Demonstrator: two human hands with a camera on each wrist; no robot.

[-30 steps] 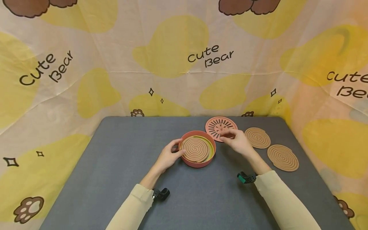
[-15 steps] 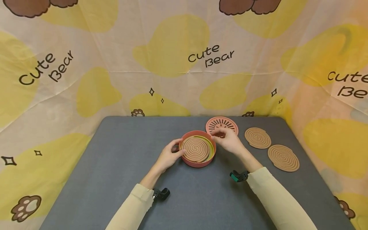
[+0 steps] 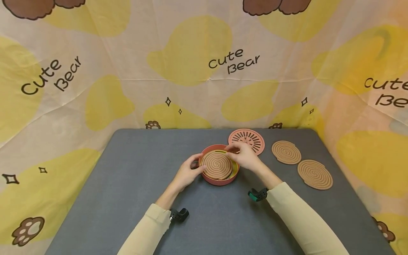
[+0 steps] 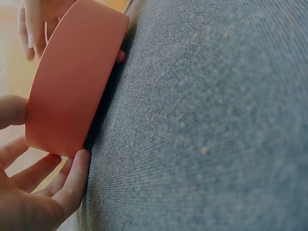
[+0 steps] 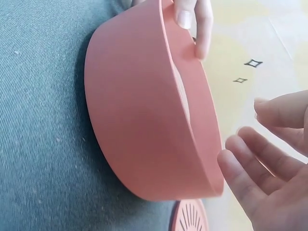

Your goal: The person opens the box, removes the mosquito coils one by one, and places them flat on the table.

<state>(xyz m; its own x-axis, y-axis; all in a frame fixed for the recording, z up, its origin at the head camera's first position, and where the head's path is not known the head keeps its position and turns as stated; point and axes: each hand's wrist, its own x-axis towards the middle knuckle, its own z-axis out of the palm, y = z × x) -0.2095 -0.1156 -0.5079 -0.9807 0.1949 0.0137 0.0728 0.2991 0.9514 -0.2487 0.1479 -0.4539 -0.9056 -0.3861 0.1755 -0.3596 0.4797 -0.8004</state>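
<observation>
A round coral-pink box (image 3: 218,182) stands on the table in the head view, with a brown mosquito coil (image 3: 216,165) lying in it over a yellowish inner surface. My left hand (image 3: 188,173) grips the box's left side, thumb over the rim and fingers against the outer wall (image 4: 77,82). Above the box's right rim hovers my right hand (image 3: 246,158), fingertips near the coil's upper right edge. In the right wrist view its loosely bent fingers (image 5: 250,166) have nothing between them. Behind it, the slotted pink lid (image 3: 251,139) is partly hidden.
Two more mosquito coils (image 3: 286,152) lie flat on the grey table (image 3: 143,170), to the right of the lid. A patterned yellow and cream cloth (image 3: 191,53) rises behind the table and along its sides.
My right hand has moved left from over the lid to over the box's right rim. My left hand keeps its grip, and the box stays in place.
</observation>
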